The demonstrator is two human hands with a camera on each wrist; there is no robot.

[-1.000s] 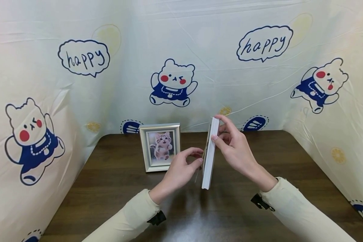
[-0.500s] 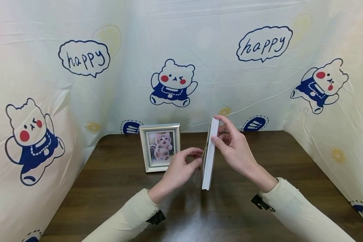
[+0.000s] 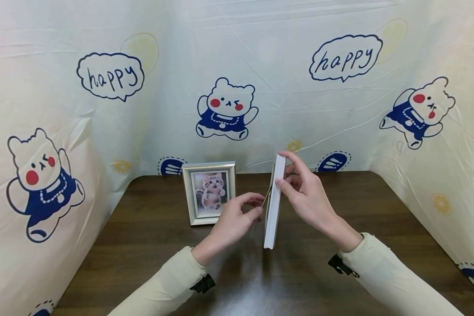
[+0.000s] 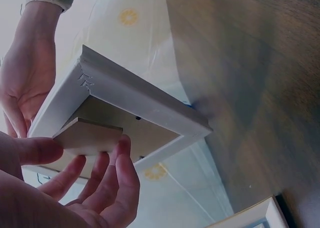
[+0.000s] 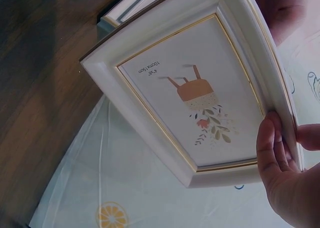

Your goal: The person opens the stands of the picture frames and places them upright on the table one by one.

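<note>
A white picture frame (image 3: 274, 206) stands on edge over the table, nearly side-on in the head view. My right hand (image 3: 306, 193) grips its right border, thumb on one face and fingers on the other. The right wrist view shows its front: a gold inner line around a print (image 5: 200, 105) of a potted plant, upside down. On the back, the left wrist view shows a brown backing panel with a stand leg (image 4: 90, 138). My left hand (image 3: 235, 219) pinches that leg between thumb and fingers, tilted out from the panel.
A second, silvery frame (image 3: 187, 197) with a kitten photo (image 3: 211, 191) stands upright at the back, left of the held one, partly behind my left hand. The dark wooden table (image 3: 150, 245) is enclosed by a patterned cloth (image 3: 268, 87).
The stand leg has swung slightly further out from the back, its lower end shifting a little left. Both hands keep their grips, and the two frames stay almost where they were.
</note>
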